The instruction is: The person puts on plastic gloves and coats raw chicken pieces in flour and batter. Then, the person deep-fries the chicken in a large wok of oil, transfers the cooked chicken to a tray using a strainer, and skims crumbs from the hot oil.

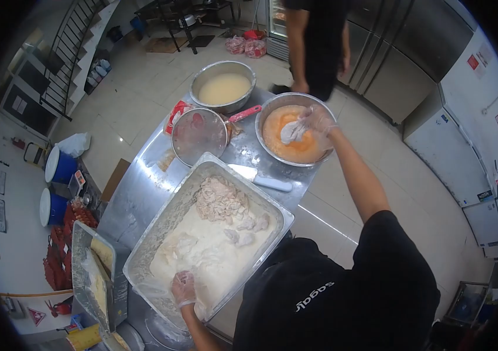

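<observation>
My right hand, in a clear plastic glove, is over a metal bowl of orange liquid. Its fingers close on a white flour-coated piece, which looks like raw meat, at the liquid's surface. My left hand, also gloved, is low over the near left part of a deep metal tray. Its fingers look curled; anything inside them is hidden. White flour covers the tray floor. A heap of pale shredded-looking meat sits at its far side, with several floured pieces nearby.
Beyond the tray are a round sieve with a red handle, a white-handled scraper and a bowl of pale yellow liquid. Left of the tray stands a grey bin. Another person stands past the table, near steel refrigerators.
</observation>
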The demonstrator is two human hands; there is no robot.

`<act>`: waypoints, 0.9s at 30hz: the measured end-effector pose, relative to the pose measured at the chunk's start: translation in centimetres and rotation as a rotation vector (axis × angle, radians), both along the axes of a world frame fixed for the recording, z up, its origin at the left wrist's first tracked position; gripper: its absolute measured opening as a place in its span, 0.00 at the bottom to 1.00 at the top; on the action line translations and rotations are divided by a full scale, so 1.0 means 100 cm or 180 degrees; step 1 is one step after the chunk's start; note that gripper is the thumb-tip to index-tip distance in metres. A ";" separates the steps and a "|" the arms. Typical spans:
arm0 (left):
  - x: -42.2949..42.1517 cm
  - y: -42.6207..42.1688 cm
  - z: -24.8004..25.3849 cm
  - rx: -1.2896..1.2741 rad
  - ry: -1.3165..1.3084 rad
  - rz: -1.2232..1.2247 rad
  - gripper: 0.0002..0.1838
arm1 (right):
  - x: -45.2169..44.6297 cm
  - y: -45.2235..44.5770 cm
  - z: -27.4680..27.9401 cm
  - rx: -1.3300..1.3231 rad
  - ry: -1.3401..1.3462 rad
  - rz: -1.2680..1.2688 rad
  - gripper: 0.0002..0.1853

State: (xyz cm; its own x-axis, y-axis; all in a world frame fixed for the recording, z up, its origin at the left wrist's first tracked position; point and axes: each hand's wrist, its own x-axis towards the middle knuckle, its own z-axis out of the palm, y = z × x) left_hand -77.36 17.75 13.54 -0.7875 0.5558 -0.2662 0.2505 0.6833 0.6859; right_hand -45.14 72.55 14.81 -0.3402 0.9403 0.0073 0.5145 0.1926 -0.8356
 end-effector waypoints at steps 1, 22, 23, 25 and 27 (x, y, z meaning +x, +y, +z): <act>0.000 0.000 -0.001 -0.0018 0.0026 -0.0014 0.07 | 0.002 -0.007 -0.014 -0.0248 0.0444 -0.0086 0.04; 0.010 -0.004 -0.006 0.0375 0.0097 0.0100 0.09 | -0.019 -0.019 -0.012 0.1983 -0.1841 0.0472 0.04; 0.009 -0.005 -0.009 0.0331 0.0210 0.0046 0.09 | -0.019 -0.020 -0.036 0.1521 -0.1228 0.0402 0.07; 0.007 -0.008 -0.020 0.0247 0.0435 -0.0063 0.09 | -0.021 -0.023 -0.087 0.1070 -0.0637 0.0421 0.10; 0.007 -0.008 -0.024 0.0296 0.0354 -0.0152 0.08 | -0.021 -0.032 -0.092 0.1560 -0.1305 0.0776 0.08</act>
State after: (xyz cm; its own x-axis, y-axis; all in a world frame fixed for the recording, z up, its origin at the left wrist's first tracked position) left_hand -76.61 17.00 11.10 -0.7814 0.6115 -0.1245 0.3590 0.6037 0.7118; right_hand -47.19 69.38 5.62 -0.6079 0.7575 0.2380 0.6647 0.6495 -0.3693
